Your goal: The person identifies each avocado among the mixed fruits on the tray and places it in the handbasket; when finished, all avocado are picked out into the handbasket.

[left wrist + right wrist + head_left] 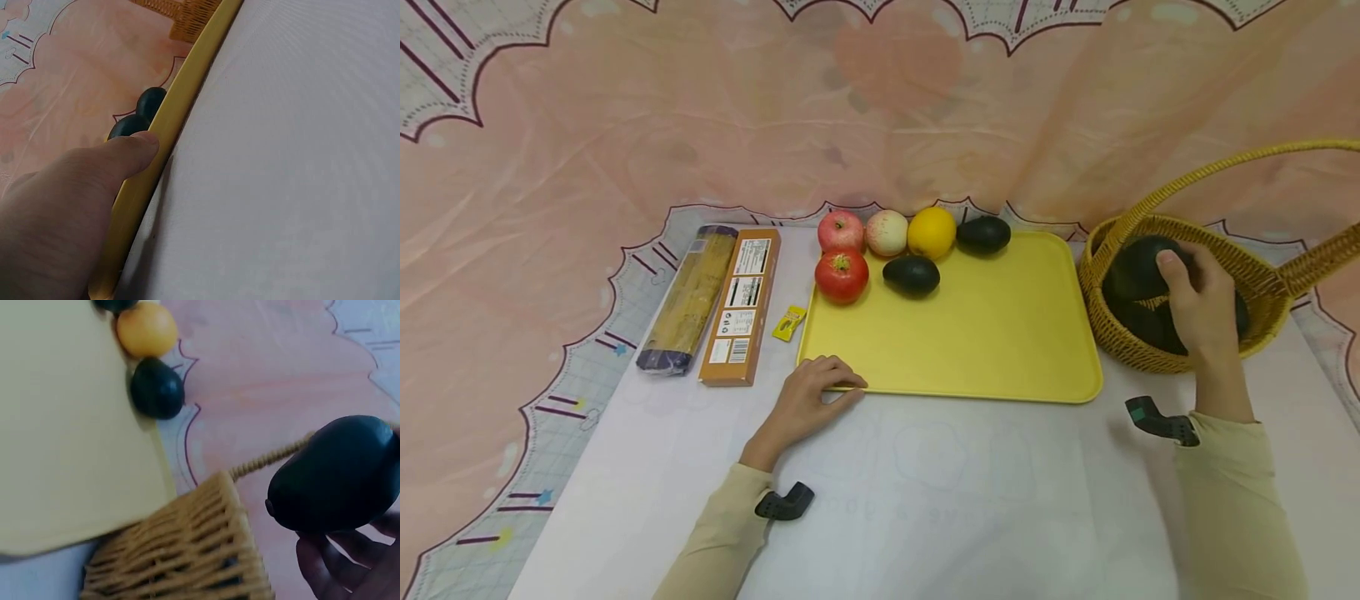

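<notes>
My right hand [1206, 304] grips a dark green avocado [1142, 267] at the mouth of a wicker basket [1138, 354]. In the right wrist view the avocado [337, 475] shows whole, with fingers beneath it. More dark avocados [1138, 321] lie inside the basket, partly covered by the hand. My left hand [812, 396] rests on the near left corner of a yellow tray [1000, 342]. Its thumb lies along the rim in the left wrist view. On the tray sit two avocados, one at the back [983, 235] and one nearer [912, 276].
Also on the tray are a red apple [841, 231], a pale apple [887, 232], a yellow-orange fruit [932, 233] and a tomato [842, 275]. Left of it lie a small yellow packet [788, 323], an orange-brown box [741, 308] and a noodle pack [688, 300]. The basket's handle [1217, 171] arches upward.
</notes>
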